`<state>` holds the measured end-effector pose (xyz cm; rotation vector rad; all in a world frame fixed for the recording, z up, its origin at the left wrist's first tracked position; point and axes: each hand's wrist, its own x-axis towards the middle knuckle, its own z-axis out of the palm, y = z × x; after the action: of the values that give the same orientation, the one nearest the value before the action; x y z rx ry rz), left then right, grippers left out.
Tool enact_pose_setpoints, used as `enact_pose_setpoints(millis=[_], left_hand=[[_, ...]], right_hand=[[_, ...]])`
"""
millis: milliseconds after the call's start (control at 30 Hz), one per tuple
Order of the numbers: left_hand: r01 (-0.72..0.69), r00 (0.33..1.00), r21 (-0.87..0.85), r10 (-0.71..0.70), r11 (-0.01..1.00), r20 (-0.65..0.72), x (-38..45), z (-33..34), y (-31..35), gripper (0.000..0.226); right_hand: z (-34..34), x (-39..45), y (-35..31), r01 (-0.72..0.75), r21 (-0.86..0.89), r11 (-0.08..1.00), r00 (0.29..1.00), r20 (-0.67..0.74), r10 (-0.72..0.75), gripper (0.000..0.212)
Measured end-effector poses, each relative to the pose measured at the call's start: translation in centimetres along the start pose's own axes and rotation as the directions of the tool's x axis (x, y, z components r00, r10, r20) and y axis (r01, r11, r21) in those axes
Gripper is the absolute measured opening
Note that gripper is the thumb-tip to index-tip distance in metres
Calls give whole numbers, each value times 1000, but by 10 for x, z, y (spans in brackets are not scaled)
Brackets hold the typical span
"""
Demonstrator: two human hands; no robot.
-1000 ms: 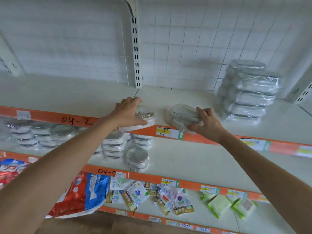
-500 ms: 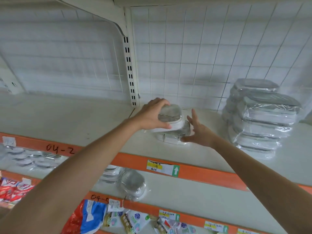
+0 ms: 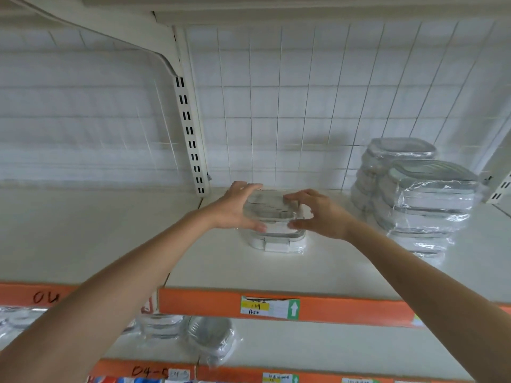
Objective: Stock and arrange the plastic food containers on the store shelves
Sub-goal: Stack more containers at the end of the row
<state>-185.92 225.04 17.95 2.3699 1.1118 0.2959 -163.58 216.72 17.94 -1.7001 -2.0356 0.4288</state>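
Two wrapped clear plastic food containers are stacked on the white upper shelf [image 3: 276, 275] near its middle. The top container [image 3: 272, 207] rests on the bottom container [image 3: 276, 241]. My left hand [image 3: 235, 208] grips the top container's left side, thumb on the front corner. My right hand [image 3: 318, 214] cups its right side, fingers on the lid and thumb at the front edge. A taller stack of wrapped containers [image 3: 414, 200] stands at the right of the same shelf.
A slotted white upright [image 3: 190, 134] and wire grid back panel stand behind the stack. The orange shelf edge [image 3: 345, 308] carries a price label [image 3: 269, 307]. On the lower shelf lie more wrapped containers [image 3: 210, 335].
The camera moved up and closer. My left hand set its container down on the one my right hand had placed. My right hand moved from the lower container's side up onto the top one.
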Motion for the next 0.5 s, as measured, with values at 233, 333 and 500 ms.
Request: enact_pose_setpoints(millis=[233,333,500], left_hand=[[-54,998,-145,58,988,23,1,15,-16,109],[-43,999,-157,40,987,-20,7,19,-13,108],[-18,994,-206,-4,978,-107,3,28,-17,108]], right_hand=[[-9,-17,11,-63,3,998,998,-27,63,62],[-12,-15,8,-63,-54,997,998,-15,62,60],[-7,-11,1,4,-85,996,1000,7,-3,57]])
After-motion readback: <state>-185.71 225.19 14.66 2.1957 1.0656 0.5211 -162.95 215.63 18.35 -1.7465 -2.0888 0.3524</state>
